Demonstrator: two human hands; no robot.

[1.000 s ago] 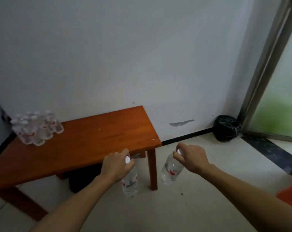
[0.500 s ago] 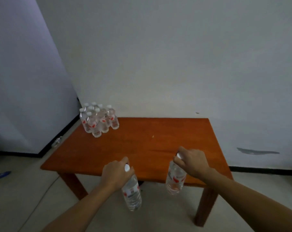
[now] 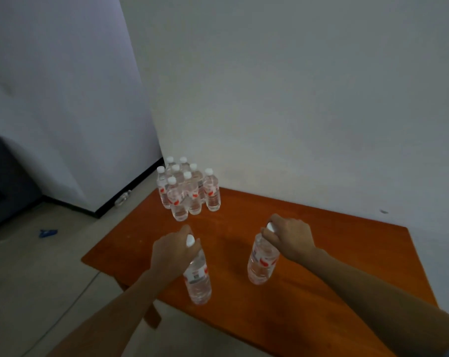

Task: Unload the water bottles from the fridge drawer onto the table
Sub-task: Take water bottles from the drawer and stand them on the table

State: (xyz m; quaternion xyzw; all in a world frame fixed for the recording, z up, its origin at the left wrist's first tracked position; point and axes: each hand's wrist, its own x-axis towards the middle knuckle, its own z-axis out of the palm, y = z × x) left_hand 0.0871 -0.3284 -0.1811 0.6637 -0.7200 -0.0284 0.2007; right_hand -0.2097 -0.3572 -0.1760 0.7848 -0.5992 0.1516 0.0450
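My left hand (image 3: 174, 252) grips a clear water bottle (image 3: 198, 278) by its white-capped neck, and the bottle hangs over the near left part of the orange wooden table (image 3: 334, 256). My right hand (image 3: 290, 237) holds a second water bottle (image 3: 262, 261) by the neck above the table's middle. Both carry red-and-white labels. Whether either base touches the tabletop I cannot tell. A cluster of several upright bottles (image 3: 189, 189) stands at the table's far left corner, just beyond my left hand. The fridge drawer is out of view.
White walls rise behind and to the left of the table. A blue scrap (image 3: 47, 233) lies on the tiled floor at the left, and a clear bottle (image 3: 123, 198) lies by the skirting. A dark object (image 3: 4, 176) stands at the far left edge.
I have come closer to the table; both hands with their bottles have moved from its near edge to above the tabletop, nearer the bottle cluster.
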